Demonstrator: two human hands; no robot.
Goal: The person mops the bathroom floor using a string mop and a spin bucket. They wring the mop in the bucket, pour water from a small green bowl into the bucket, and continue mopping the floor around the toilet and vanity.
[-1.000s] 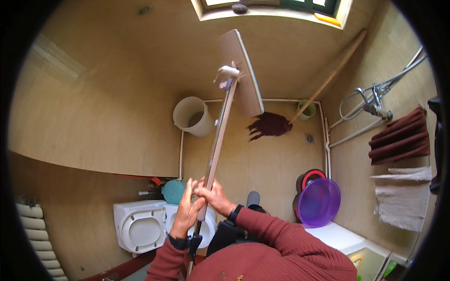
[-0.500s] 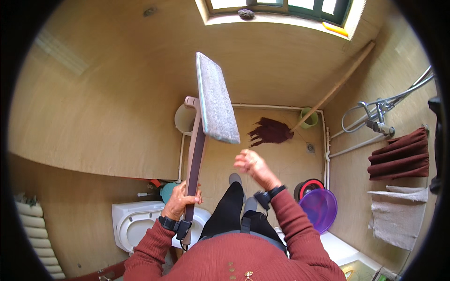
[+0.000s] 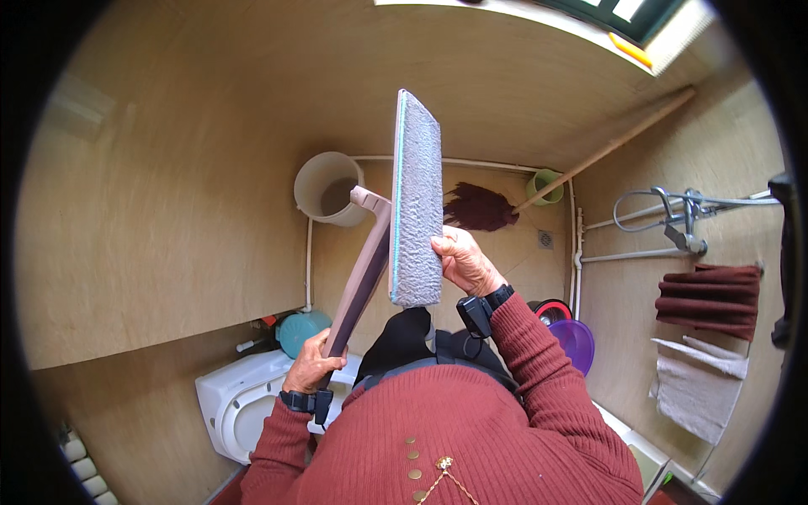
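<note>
A flat mop's handle (image 3: pixel 360 282), pinkish with a dark strip, is held in my left hand (image 3: pixel 311 364), its fingers wrapped round the lower part. The mop head is raised in front of me, upright, with its grey fluffy pad (image 3: pixel 417 194) facing right and a turquoise line along the edge. My right hand (image 3: pixel 470 263) pinches the pad's right edge near its lower half. Some of its fingers are hidden behind the pad.
A white bucket (image 3: pixel 324 210) stands behind the mop. A dark-red string mop (image 3: pixel 484 208) lies on the floor, its wooden pole (image 3: pixel 614 147) leaning by a green bin (image 3: pixel 549 192). A toilet (image 3: pixel 244 412) is at left, a purple basin (image 3: pixel 574 347) at right, towels (image 3: pixel 707 301) on the wall.
My right hand has come up to the pad and taken hold of its edge. The mop head has moved right and turned more upright. The view has shifted.
</note>
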